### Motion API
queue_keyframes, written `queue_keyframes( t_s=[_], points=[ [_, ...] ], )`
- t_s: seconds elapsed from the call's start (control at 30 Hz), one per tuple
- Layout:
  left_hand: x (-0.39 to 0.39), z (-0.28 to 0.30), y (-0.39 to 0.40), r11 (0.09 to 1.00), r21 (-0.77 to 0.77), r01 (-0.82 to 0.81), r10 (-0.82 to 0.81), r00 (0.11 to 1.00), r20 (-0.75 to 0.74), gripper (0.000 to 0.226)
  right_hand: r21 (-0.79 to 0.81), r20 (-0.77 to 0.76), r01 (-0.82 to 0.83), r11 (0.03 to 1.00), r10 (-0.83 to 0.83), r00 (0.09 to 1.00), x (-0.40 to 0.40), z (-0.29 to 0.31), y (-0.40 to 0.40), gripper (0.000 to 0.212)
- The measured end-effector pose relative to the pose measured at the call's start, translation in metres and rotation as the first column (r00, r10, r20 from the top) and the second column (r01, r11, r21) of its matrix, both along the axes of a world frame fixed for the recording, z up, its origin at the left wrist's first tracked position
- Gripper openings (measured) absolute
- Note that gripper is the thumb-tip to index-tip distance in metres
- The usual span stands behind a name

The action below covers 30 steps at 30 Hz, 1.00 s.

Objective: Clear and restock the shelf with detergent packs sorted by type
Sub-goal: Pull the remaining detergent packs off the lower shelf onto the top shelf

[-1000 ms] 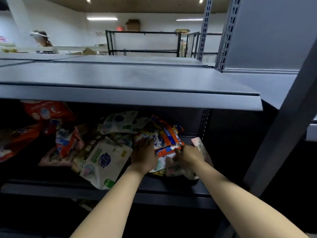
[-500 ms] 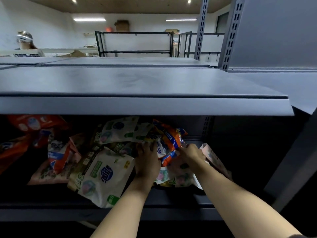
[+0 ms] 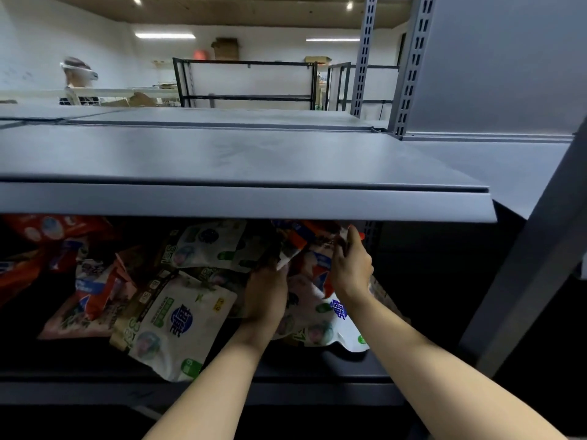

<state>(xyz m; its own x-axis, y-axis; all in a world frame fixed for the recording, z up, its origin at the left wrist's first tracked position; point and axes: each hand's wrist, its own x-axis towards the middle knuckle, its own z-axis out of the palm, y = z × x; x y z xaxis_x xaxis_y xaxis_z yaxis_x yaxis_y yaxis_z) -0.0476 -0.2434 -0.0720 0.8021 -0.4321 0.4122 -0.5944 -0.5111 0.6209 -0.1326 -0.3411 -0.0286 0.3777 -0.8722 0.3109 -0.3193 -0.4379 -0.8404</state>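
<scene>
1. Head view: both bare forearms are extended from the bottom edge up into the lower shelf [image 3: 286, 374] bay at centre frame, under the front lip of the grey upper shelf [image 3: 241, 160].
2. Left hand [image 3: 266, 290]: seen from the back, wrist straight, fingers curled forward and closed on the lower edge of a white-and-dark pack [image 3: 287, 249] at centre; fingertips are hidden behind the pack.
3. Right hand [image 3: 351, 265]: raised higher, just right of centre, palm turned toward the left hand, thumb up near the shelf lip. Fingers are pinched on the top edge of an orange pack [image 3: 305, 236] that is partly hidden by the upper shelf.
4. The hands are close together but not touching; a pink-and-blue pack [image 3: 313, 265] is seen in the gap between them.
5. Detergent packs are heaped loose on the lower shelf from left edge to centre right: a white pack with blue logo [image 3: 184, 325] at lower centre-left overhanging the front edge, a second white pack [image 3: 343, 322] below the right forearm, a white-green pack [image 3: 209, 246] behind, red packs [image 3: 47, 236] at far left, a pink pack [image 3: 85, 303] in front of those.
6. Print on the packs is too blurred to be read.
7. Upper right: perforated grey uprights [image 3: 409, 65] and a grey back panel [image 3: 508, 58].
8. Upper left background: a person with a head-mounted device [image 3: 77, 79], blurred. A black empty rack [image 3: 247, 81] is seen at top centre.
</scene>
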Motion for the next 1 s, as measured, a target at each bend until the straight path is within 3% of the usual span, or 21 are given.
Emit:
queue_keyframes(
  t_s=[0.13,0.23,0.43,0.5,0.57,0.7,0.77,0.9,1.0],
  points=[
    [-0.03,0.026,0.004,0.978,-0.204,-0.033,-0.004,0.984,-0.178,0.035,-0.076,0.069,0.06,0.995,-0.054,0.996,-0.016,0.013,0.01,0.033],
    [-0.048,0.033,0.014,0.952,-0.304,-0.029,-0.04,0.975,-0.217,0.034,-0.112,0.105,0.098,0.989,-0.086,0.991,-0.033,0.023,0.017,0.032],
    [-0.074,0.028,0.039,0.923,-0.384,-0.024,-0.051,0.982,-0.184,0.027,-0.194,0.211,0.063,0.979,-0.022,0.977,-0.077,0.017,0.043,0.03],
    [-0.087,0.028,0.052,0.908,-0.418,-0.022,-0.049,0.986,-0.157,0.026,-0.177,0.176,0.049,0.983,-0.018,0.984,-0.094,0.017,0.053,0.03],
    [-0.105,0.026,0.066,0.906,-0.422,-0.038,-0.034,0.986,-0.163,0.024,-0.161,0.165,0.038,0.986,-0.011,0.986,-0.113,0.016,0.064,0.019],
    [-0.147,0.016,0.093,0.893,-0.448,-0.033,-0.001,0.997,-0.076,0.018,-0.307,0.226,0.112,0.945,-0.042,0.973,-0.159,0.015,0.093,0.005],
    [-0.17,0.017,0.106,0.884,-0.467,-0.023,-0.006,0.998,-0.059,0.02,-0.355,0.236,0.117,0.927,-0.032,0.971,-0.182,0.016,0.104,0.01],
    [-0.214,0.029,0.126,0.834,-0.552,0.009,-0.03,0.999,-0.029,0.031,-0.409,0.245,0.132,0.903,-0.03,0.969,-0.226,0.018,0.117,0.039],
    [-0.243,0.042,0.133,0.804,-0.595,0.005,-0.012,1.0,-0.008,0.028,-0.476,0.297,0.173,0.862,-0.027,0.954,-0.26,0.022,0.121,0.031]
  ],
)
